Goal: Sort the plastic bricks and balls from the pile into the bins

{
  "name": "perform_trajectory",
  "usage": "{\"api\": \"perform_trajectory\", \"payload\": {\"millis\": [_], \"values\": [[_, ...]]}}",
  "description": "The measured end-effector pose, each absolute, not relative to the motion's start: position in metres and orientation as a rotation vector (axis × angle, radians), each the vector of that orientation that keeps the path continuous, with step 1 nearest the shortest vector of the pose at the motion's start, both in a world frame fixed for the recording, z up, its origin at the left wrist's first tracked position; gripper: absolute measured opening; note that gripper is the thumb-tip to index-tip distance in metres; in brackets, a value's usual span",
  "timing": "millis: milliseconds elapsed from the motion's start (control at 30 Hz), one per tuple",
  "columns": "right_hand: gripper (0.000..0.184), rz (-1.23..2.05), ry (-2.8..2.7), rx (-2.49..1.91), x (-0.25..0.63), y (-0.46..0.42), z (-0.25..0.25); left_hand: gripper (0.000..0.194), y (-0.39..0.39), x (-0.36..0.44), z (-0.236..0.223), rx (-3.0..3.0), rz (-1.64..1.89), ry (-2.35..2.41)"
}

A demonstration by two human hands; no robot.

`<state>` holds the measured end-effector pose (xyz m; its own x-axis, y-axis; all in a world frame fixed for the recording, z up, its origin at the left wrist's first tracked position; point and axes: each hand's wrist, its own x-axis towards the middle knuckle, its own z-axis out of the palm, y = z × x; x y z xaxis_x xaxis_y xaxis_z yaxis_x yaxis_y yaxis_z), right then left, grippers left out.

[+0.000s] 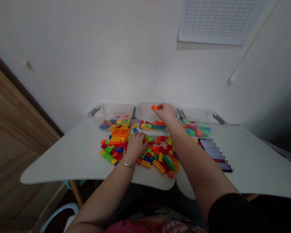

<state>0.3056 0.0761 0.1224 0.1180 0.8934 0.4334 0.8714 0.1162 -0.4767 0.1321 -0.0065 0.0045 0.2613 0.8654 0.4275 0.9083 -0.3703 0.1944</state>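
My right hand [165, 112] is raised over the middle clear plastic box [145, 112], pinching an orange toy building brick [154, 107] between thumb and fingers. Below it, bricks of several colours lie inside the box. My left hand [136, 144], with a bracelet at the wrist, rests in a loose pile of toy building bricks on the table. Its fingers are bent downward among the bricks, and their tips are partly hidden. Near it lie large orange bricks [120, 132], a green brick [168, 163] and a yellow brick [158, 166].
A left clear box [116, 109] holds mixed bricks, and a right clear box [196, 114] holds rounded coloured pieces. All stand against the wall. A phone [214, 154] lies on the white table [63, 158] at right. A gridded sheet [215, 22] hangs above.
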Motion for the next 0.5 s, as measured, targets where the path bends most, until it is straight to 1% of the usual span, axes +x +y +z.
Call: {"api": "perform_trajectory", "payload": {"millis": [100,233,367,500], "values": [[0.033,0.094,-1.825,-1.879,0.301,0.079,0.121,0.035,-0.007,0.132,0.004,-2.411,-0.727,-1.715],[0.032,0.078,-1.827,-1.889,0.300,0.078,0.118,0.035,-0.007,0.132,0.003,-2.402,-0.719,-1.712],[0.028,0.005,-1.795,-1.772,0.300,0.073,0.116,0.035,-0.007,0.133,0.005,-2.408,-0.716,-1.718],[0.027,-0.112,-1.741,-1.505,0.307,0.057,0.111,0.034,-0.008,0.133,0.006,-2.416,-0.725,-1.713]]}}
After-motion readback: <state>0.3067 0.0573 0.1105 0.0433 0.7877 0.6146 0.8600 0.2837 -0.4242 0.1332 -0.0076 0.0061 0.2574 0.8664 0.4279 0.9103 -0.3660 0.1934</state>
